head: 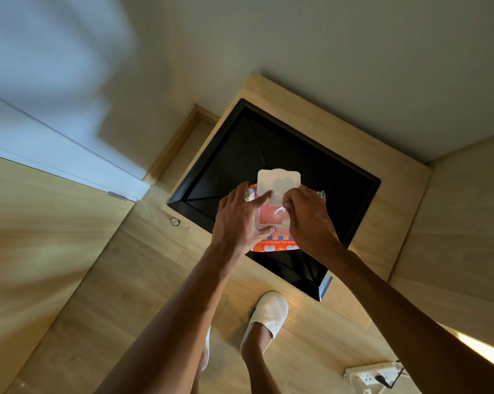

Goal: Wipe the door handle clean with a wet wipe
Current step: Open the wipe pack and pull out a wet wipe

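I look down at a colourful orange pack of wet wipes (271, 245) held in mid-air over a black tray on the floor. Its white plastic lid (278, 180) is flipped up and away from me. My left hand (240, 220) grips the pack from the left, thumb on its front edge. My right hand (305, 214) pinches the white wet wipe (280, 211) poking out of the opening. No door handle is in view; a wooden door (41, 237) with a metal hinge (117, 195) fills the left.
A black square tray (354, 194) lies on the wooden floor against the wall. A small metal ring (175, 221) sits on the floor left of it. My foot wears a white slipper (268, 314). A white power strip (374, 375) lies at bottom right.
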The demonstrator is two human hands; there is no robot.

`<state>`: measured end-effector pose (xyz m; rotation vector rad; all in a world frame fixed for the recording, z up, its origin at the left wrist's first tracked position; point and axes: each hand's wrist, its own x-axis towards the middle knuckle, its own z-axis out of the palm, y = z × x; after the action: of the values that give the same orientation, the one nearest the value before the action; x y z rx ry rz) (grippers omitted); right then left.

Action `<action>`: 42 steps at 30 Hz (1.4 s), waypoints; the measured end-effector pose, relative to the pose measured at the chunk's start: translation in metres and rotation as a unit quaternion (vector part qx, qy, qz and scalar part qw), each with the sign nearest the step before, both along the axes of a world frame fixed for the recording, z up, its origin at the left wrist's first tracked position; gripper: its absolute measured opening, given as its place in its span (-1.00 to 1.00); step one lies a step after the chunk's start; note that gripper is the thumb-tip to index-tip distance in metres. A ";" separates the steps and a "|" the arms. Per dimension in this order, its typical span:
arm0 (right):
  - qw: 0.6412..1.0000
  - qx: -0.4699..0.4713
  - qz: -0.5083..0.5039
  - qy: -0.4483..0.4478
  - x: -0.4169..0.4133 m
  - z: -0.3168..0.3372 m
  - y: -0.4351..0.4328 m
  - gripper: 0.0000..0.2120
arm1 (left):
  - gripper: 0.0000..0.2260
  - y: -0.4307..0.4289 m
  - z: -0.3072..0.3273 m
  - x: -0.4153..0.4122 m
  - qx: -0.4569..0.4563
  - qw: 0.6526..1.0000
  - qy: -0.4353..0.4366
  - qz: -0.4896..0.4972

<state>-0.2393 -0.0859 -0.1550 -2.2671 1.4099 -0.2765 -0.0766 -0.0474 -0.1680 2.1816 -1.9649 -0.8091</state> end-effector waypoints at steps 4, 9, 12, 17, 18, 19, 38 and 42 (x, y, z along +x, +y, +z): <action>0.996 0.046 -0.045 -0.065 -0.001 0.009 0.000 -0.88 | -0.29 0.001 0.002 -0.002 0.004 1.000 0.001 0.012; 0.993 0.048 -0.076 -0.075 -0.006 0.012 -0.001 -0.87 | -0.28 -0.001 0.005 -0.003 0.013 0.999 0.024 0.020; 0.989 0.081 -0.096 -0.075 -0.014 0.004 -0.005 -0.86 | -0.28 -0.001 0.005 -0.003 0.014 0.999 0.029 0.018; 0.986 0.105 -0.099 -0.082 -0.014 -0.005 -0.003 -0.70 | -0.29 -0.001 0.005 -0.003 0.014 0.999 0.033 0.015; 0.987 0.096 -0.102 -0.082 -0.011 -0.006 -0.003 -0.70 | -0.29 -0.001 0.005 -0.003 0.012 0.999 0.035 0.016; 0.987 0.086 -0.104 -0.081 -0.008 -0.007 -0.004 -0.71 | -0.29 -0.001 0.006 -0.003 0.010 0.999 0.036 0.017; 0.967 0.015 -0.159 -0.199 -0.002 0.065 -0.008 -0.96 | -0.29 -0.002 0.010 -0.009 0.003 0.999 -0.031 0.008; 0.950 0.004 -0.181 -0.255 -0.001 0.095 -0.018 -0.94 | -0.30 0.001 0.014 -0.011 0.004 0.999 -0.034 0.010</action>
<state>-0.2407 -0.1040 -0.0597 -1.7318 1.5093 -0.9000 -0.0881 -0.0469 -0.1536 2.2592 -1.9703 -0.7507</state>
